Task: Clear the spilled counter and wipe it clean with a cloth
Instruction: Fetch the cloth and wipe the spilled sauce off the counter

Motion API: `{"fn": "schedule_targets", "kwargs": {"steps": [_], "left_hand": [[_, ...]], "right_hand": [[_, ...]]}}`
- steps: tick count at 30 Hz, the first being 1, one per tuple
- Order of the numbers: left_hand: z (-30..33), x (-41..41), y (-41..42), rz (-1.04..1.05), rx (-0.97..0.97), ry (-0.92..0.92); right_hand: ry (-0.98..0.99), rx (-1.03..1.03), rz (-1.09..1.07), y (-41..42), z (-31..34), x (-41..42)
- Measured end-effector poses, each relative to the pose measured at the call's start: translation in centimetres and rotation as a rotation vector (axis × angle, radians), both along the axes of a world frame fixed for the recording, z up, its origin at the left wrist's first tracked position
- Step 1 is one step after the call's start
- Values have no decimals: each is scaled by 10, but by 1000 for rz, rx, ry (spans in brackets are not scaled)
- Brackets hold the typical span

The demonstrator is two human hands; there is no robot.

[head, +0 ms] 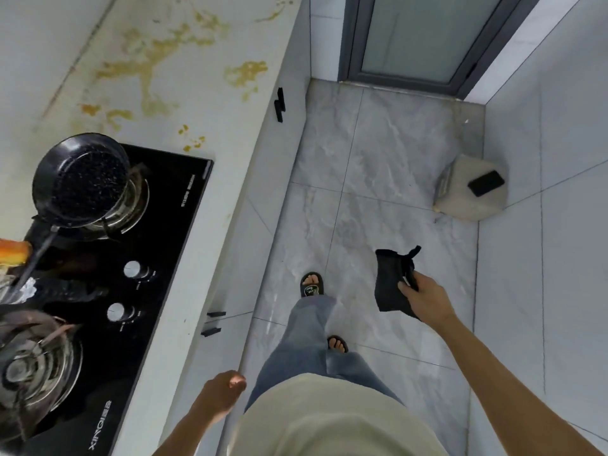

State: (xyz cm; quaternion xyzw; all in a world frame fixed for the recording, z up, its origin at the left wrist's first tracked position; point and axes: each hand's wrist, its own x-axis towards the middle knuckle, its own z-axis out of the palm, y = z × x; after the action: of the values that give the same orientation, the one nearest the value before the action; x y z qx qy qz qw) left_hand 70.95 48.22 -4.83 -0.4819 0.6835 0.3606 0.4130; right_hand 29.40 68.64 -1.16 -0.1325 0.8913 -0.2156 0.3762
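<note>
A pale counter (230, 133) runs along the left, smeared with a yellow-brown spill (154, 60) beyond the stove. My right hand (424, 299) grips a dark cloth (393, 281), which hangs over the floor well to the right of the counter. My left hand (223, 394) hangs low beside the counter's front edge, its fingers loosely curled and holding nothing.
A black glass gas stove (154, 245) is set into the counter, with a black pan (82, 181) on the far burner. On the grey tiled floor, a beige box (460, 199) with a black phone (486, 183) on top stands by the right wall. A frosted door (424, 34) closes the far end.
</note>
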Motion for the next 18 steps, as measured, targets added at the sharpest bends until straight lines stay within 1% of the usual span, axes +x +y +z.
{"fn": "schedule_targets", "kwargs": {"steps": [4,9,11,13,15,18], "left_hand": [[-5,-50,-42,54,-1,14],[3,-144,-109,64,-4,98],[11,-187,-135,152,-33,151],[15,-226,-159,192,-43,200],[16,-259,-181,165,-35,235],[13,-299,-207,144,-40,284]], "right_hand": [[-29,27,37,-37,-5,-36],[-53,136,53,-50,-7,-64],[-54,193,39,-50,-4,-74],[-61,238,24,-50,-2,-86],[-81,279,17,-55,-1,-102],[-97,346,64,-72,-2,-135]]}}
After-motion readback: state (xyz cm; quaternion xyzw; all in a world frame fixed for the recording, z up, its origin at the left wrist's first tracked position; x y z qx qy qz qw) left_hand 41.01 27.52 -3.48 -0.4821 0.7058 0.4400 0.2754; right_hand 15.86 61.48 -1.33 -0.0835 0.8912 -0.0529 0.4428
